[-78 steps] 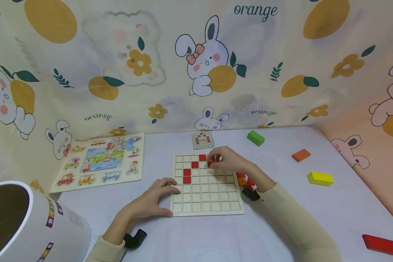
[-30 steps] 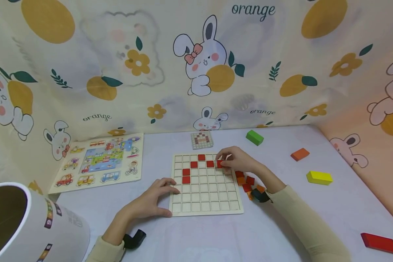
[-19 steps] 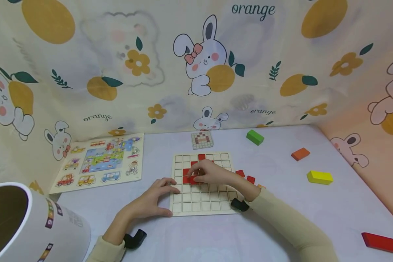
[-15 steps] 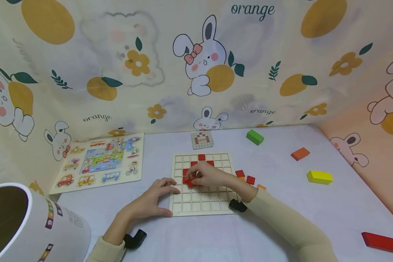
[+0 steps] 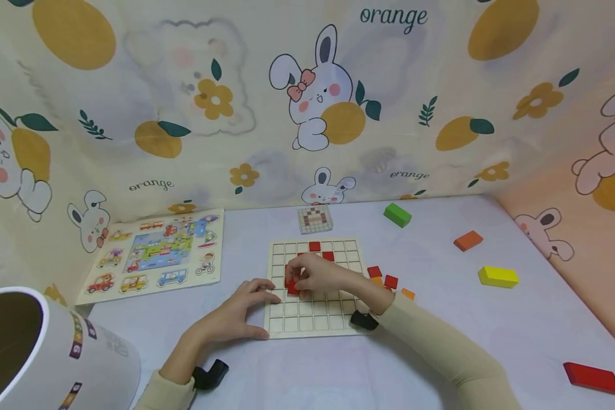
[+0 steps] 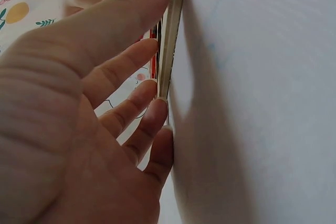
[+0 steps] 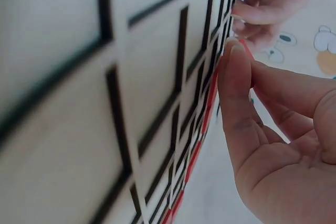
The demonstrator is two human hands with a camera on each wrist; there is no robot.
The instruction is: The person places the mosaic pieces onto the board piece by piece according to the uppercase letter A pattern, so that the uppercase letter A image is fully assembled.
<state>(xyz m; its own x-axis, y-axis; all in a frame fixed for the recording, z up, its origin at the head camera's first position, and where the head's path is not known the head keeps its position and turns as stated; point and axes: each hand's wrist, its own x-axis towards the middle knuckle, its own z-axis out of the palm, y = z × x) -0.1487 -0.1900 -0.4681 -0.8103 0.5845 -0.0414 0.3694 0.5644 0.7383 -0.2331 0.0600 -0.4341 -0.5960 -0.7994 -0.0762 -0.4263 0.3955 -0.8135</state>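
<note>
A pale wooden board [image 5: 328, 324] with a square grid lies on the table, bearing several red tiles such as the red tile [image 5: 328, 256] near its top. My right hand [image 5: 315, 274] pinches a small red square tile [image 5: 292, 290] between thumb and fingers, over the board's left part; it partly covers other tiles there. From the right wrist view, thumb and forefinger [image 7: 236, 66] meet at a thin red edge [image 7: 245, 48] close to the grid. At the board's left edge, my left hand [image 5: 241, 310] rests with fingers spread; fingertips [image 6: 152, 85] touch that edge.
Loose red and orange tiles [image 5: 391, 282] lie right of the board. A small pattern card [image 5: 315, 219] sits behind it. Green [image 5: 397, 214], orange [image 5: 468, 240], yellow [image 5: 498, 277] and red blocks [image 5: 592, 377] are at right; a picture puzzle [image 5: 154, 253] and white bin [image 5: 92, 347] at left.
My right hand has carried a red tile from the board's upper right across to its left part, then slightly nearer. A red tile stays behind near the top. My left hand has not moved.
</note>
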